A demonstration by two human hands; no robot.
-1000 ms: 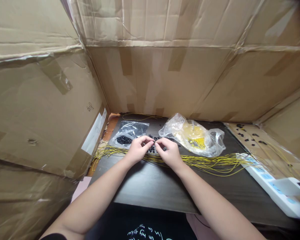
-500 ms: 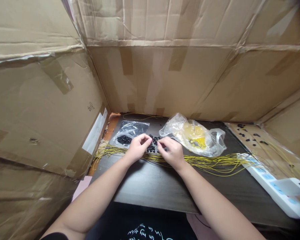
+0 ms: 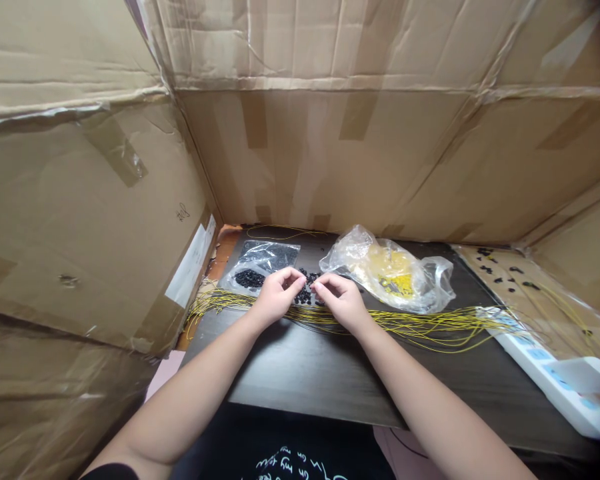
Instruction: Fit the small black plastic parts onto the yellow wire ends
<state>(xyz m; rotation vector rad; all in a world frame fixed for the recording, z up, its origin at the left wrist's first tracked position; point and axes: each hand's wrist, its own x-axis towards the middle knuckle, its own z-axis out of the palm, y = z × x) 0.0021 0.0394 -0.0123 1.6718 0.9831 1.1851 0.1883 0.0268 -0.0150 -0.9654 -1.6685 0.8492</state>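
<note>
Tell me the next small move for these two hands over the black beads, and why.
Probably raise both hands slightly, clear of the pile: the left hand and right hand nearly meet at the fingertips just above the loose black beads, with yellow cords running beneath the wrists. Anything held between them is too small to see, and lifting might show it.

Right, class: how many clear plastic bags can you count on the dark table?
2. One clear plastic bag, holding black beads, lies beyond the left hand; the other bag, holding something yellow, lies beyond the right hand. Others may be hidden.
</note>
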